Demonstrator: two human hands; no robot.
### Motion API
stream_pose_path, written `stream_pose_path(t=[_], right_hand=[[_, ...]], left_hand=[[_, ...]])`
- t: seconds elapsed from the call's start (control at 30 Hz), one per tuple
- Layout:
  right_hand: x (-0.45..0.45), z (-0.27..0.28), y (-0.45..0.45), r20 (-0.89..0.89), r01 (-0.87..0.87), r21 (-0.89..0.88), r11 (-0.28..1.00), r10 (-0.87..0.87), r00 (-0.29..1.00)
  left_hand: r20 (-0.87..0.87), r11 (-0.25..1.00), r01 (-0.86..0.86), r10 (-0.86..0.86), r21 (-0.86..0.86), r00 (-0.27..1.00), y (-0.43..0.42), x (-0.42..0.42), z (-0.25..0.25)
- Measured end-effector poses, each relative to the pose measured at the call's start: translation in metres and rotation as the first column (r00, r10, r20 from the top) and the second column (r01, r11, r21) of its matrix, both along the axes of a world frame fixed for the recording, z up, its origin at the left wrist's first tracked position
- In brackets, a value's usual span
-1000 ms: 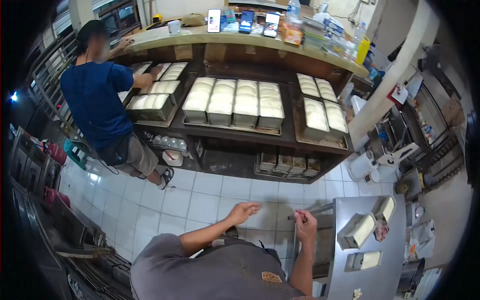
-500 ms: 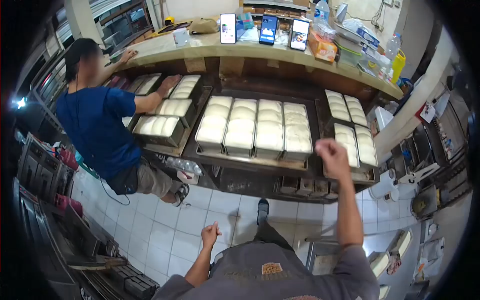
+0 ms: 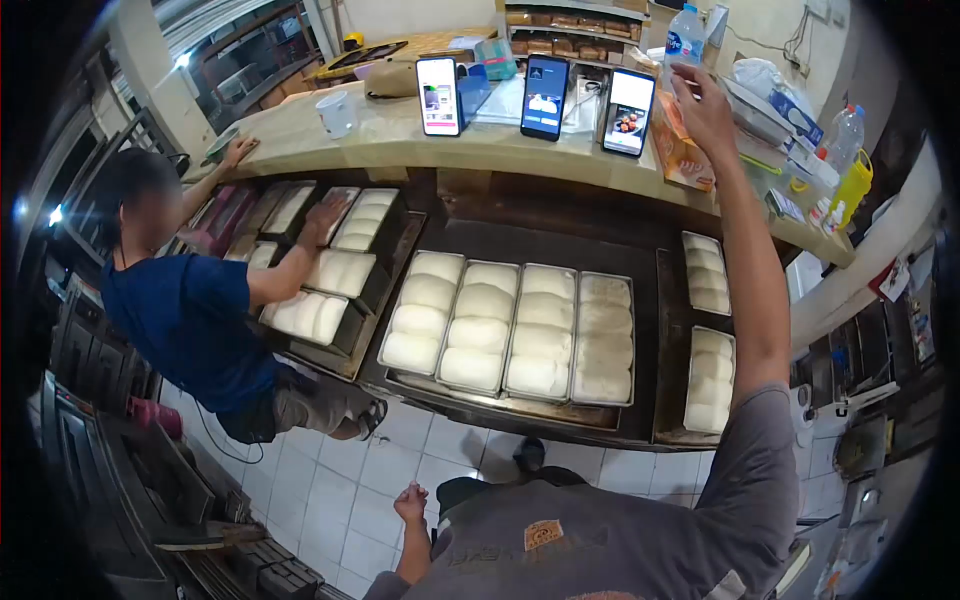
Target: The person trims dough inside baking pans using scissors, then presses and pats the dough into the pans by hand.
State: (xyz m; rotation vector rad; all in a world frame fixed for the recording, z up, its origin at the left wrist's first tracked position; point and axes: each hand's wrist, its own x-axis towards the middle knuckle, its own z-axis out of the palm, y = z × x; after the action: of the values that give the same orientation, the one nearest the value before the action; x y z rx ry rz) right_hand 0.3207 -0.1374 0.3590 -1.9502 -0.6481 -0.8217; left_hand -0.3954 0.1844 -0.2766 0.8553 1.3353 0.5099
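My right hand [image 3: 704,108] is raised over the counter, its fingers loosely bent and apart with nothing seen in them. It is nearest to a water bottle [image 3: 684,38] and an orange box [image 3: 684,150], partly covering both; I cannot tell whether it touches either. Low beside my body, my left hand [image 3: 411,502] is curled into a loose fist, apart from everything. Loaf tins of pale dough [image 3: 541,330] stand side by side on a dark tray in front of me. The rightmost one [image 3: 604,335] looks duller on top. Further tins of dough [image 3: 711,380] sit under my right arm.
At the left, a person in a blue shirt [image 3: 190,320] rests one hand on loaf tins [image 3: 368,220] and the other on the counter [image 3: 400,150]. Three phones [image 3: 545,95] stand lit on the counter near a white cup [image 3: 336,115]. White floor tiles [image 3: 370,500] show below.
My right hand has risen from beside the right-hand dough tins to above the counter. My view has shifted closer to the counter. My left hand stays low and curled.
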Motion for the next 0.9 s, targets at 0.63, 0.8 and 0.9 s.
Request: stream_pose_path(t=[0.63,0.8,0.9], right_hand=[[0.068,-0.029,0.007,-0.114,-0.086,-0.048,0.995,0.080,0.990],[0.074,-0.028,0.004,-0.095,-0.073,-0.047,0.996,0.069,0.993],[0.068,-0.027,0.018,-0.083,-0.079,-0.043,0.996,0.075,0.994]], left_hand=[[-0.140,0.964,0.253,-0.241,0.078,0.960,0.027,0.035,-0.005],[-0.205,0.937,0.325,-0.296,0.129,0.933,0.057,0.058,-0.009],[-0.181,0.943,0.301,-0.273,0.146,0.945,0.064,0.062,-0.005]])
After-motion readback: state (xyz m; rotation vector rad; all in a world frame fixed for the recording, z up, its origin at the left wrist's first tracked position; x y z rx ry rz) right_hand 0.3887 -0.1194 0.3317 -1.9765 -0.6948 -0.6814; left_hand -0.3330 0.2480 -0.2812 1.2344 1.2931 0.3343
